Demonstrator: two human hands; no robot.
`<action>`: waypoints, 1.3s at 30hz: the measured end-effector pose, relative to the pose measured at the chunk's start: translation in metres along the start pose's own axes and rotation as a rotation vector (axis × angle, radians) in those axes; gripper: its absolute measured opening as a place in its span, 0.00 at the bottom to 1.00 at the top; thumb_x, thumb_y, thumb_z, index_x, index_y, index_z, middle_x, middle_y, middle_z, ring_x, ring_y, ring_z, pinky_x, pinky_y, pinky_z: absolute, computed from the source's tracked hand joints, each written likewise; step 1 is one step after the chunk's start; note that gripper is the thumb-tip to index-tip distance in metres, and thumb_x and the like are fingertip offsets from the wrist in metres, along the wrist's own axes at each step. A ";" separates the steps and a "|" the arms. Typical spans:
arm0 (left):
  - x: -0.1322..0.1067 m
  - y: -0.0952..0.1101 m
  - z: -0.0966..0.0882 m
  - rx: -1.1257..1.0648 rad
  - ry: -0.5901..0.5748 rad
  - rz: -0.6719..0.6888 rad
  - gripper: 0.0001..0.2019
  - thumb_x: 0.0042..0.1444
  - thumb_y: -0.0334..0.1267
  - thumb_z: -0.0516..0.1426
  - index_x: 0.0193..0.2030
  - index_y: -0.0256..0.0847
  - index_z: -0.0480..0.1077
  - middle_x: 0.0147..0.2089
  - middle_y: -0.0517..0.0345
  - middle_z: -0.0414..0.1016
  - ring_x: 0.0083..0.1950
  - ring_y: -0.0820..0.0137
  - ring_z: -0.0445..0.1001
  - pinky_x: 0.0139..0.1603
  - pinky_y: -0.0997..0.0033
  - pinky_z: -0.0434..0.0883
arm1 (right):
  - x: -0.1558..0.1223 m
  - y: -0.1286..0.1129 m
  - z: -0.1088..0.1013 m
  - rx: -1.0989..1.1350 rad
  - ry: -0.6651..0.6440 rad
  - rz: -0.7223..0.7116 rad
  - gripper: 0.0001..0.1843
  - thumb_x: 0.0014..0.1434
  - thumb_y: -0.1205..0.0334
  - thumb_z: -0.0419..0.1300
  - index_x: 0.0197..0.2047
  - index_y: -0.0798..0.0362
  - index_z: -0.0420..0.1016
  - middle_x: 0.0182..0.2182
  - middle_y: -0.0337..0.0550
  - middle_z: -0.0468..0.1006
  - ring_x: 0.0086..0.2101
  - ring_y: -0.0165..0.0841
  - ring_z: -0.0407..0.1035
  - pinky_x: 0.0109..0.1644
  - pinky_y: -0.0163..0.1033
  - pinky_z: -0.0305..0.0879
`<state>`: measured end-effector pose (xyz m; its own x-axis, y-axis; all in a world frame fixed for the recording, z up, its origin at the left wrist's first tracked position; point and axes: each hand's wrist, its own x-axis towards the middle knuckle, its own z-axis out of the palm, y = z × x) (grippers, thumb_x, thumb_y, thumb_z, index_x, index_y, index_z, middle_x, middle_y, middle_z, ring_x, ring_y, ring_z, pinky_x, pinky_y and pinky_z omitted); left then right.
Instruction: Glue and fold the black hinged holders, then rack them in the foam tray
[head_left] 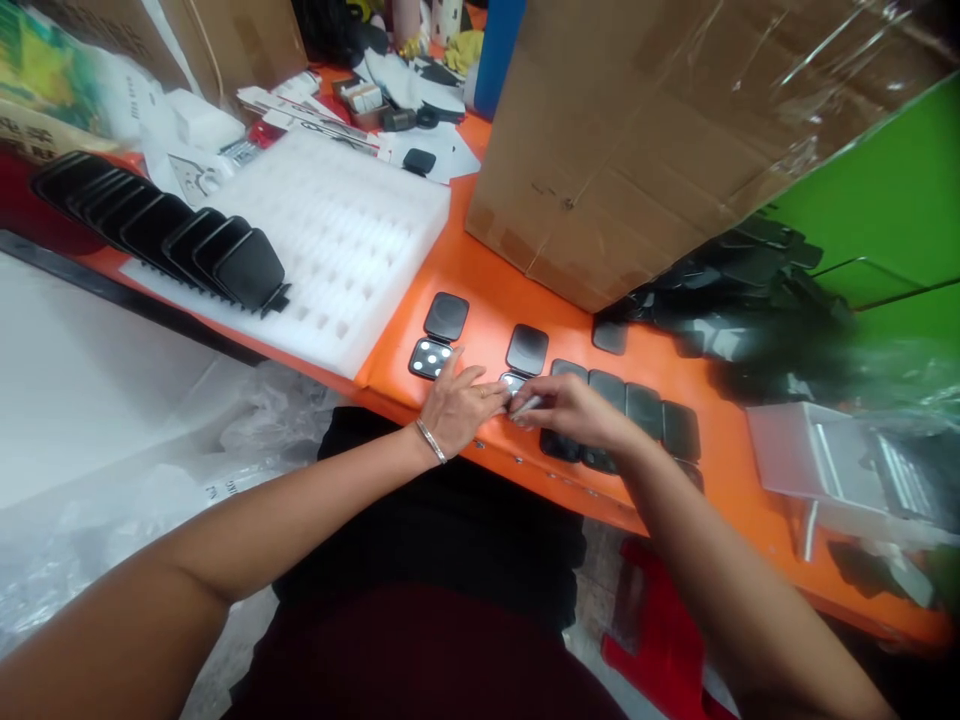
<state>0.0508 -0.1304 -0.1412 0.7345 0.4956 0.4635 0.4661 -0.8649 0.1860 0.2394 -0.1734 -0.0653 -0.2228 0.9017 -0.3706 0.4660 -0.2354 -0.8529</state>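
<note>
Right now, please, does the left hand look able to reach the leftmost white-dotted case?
Probably yes: the left hand is beside that dotted case, nothing visible blocks the way, and the right hand is at the neighbouring case.

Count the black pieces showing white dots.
2: one dotted piece lies just beyond the left hand; another dotted piece sits at the right hand, partly covered. More may be hidden.

1 orange table (pixel 491 270) crosses mid-frame. 1 green panel (pixel 900 200) stands at upper right. Grey floor (pixel 598 572) shows at lower centre-right.
</note>
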 end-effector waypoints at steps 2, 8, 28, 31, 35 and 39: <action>0.000 0.001 -0.001 0.008 0.013 0.021 0.09 0.63 0.39 0.54 0.47 0.49 0.73 0.49 0.63 0.78 0.51 0.65 0.72 0.67 0.39 0.50 | -0.011 0.000 -0.005 0.172 0.180 0.034 0.12 0.46 0.56 0.67 0.32 0.54 0.76 0.26 0.41 0.77 0.27 0.31 0.70 0.32 0.37 0.68; 0.008 0.006 -0.012 0.067 -0.124 0.108 0.15 0.60 0.28 0.55 0.52 0.46 0.69 0.48 0.57 0.75 0.49 0.64 0.70 0.66 0.36 0.48 | -0.025 0.011 -0.007 0.220 0.482 0.094 0.15 0.48 0.53 0.66 0.34 0.55 0.75 0.24 0.41 0.75 0.22 0.30 0.67 0.25 0.35 0.62; 0.002 0.022 0.000 -0.023 -0.104 0.127 0.13 0.64 0.36 0.51 0.52 0.37 0.70 0.56 0.50 0.71 0.59 0.61 0.67 0.63 0.57 0.62 | 0.013 0.012 -0.001 -0.797 0.231 -0.111 0.08 0.56 0.73 0.54 0.33 0.55 0.74 0.30 0.46 0.75 0.31 0.35 0.68 0.34 0.36 0.58; 0.000 0.021 0.002 -0.012 -0.098 0.136 0.14 0.64 0.36 0.52 0.54 0.36 0.69 0.58 0.52 0.70 0.60 0.60 0.65 0.64 0.57 0.61 | 0.011 0.018 -0.003 -0.693 0.294 -0.150 0.08 0.53 0.73 0.56 0.34 0.55 0.75 0.33 0.46 0.74 0.31 0.33 0.67 0.36 0.35 0.61; 0.000 0.020 0.001 -0.017 -0.111 0.153 0.14 0.64 0.35 0.51 0.54 0.36 0.69 0.58 0.52 0.70 0.60 0.60 0.65 0.63 0.58 0.61 | 0.012 0.021 -0.002 -0.663 0.339 -0.163 0.09 0.51 0.75 0.56 0.34 0.55 0.73 0.31 0.44 0.74 0.31 0.32 0.67 0.36 0.35 0.61; 0.003 0.020 0.000 -0.021 -0.122 0.162 0.14 0.63 0.32 0.51 0.54 0.36 0.68 0.57 0.50 0.70 0.58 0.60 0.66 0.60 0.59 0.64 | 0.017 0.012 -0.011 -0.603 0.153 -0.138 0.06 0.52 0.72 0.57 0.32 0.54 0.74 0.30 0.42 0.75 0.30 0.32 0.68 0.35 0.35 0.61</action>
<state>0.0616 -0.1461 -0.1361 0.8538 0.3550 0.3807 0.3281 -0.9348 0.1359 0.2509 -0.1569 -0.0774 -0.2111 0.9612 -0.1775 0.8519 0.0919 -0.5156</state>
